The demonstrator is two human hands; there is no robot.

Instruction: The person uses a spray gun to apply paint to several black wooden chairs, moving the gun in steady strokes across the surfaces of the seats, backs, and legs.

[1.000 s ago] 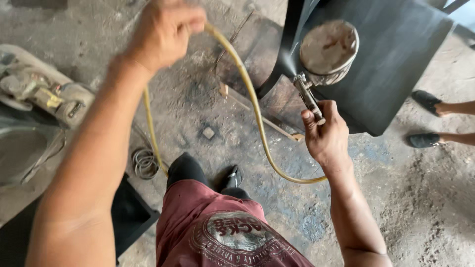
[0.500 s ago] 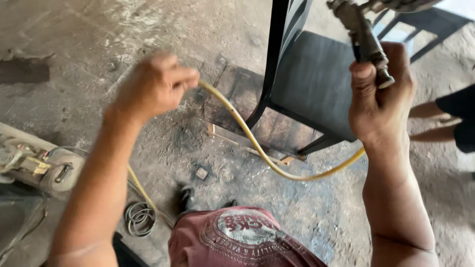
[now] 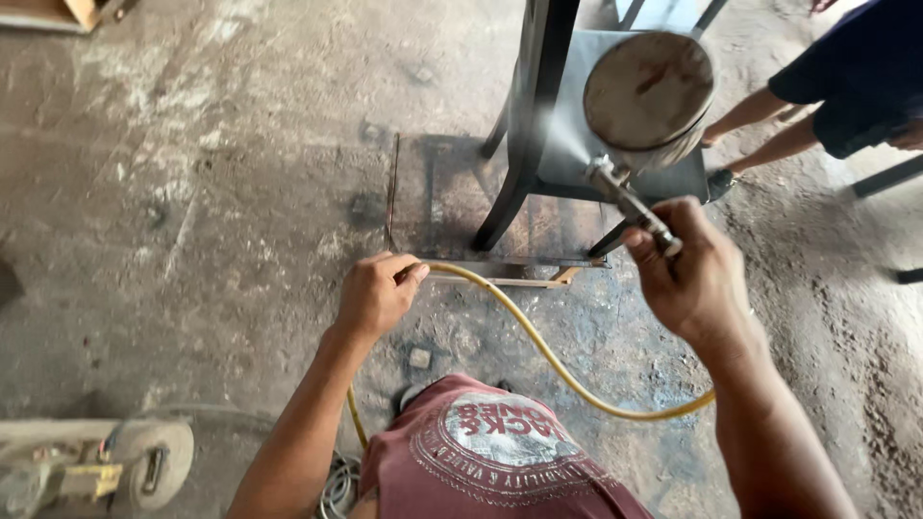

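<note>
Yellow air hose [image 3: 538,341] loops across the concrete floor [image 3: 192,192], pinched in the left hand [image 3: 377,293]'s closed grip. Right hand [image 3: 697,279] clenches a spray gun [image 3: 635,144], misting the dark metal chair [image 3: 538,125].

Right hand [image 3: 697,284]: we grip the spray gun [image 3: 635,207], its cup [image 3: 649,91] above.
Left hand [image 3: 377,291]: we pinch the yellow hose [image 3: 548,351].
Beyond our hands: black metal chair [image 3: 538,125].

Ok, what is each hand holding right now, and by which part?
Right hand grips the spray gun by its handle. Left hand holds the yellow hose partway along its length.
</note>
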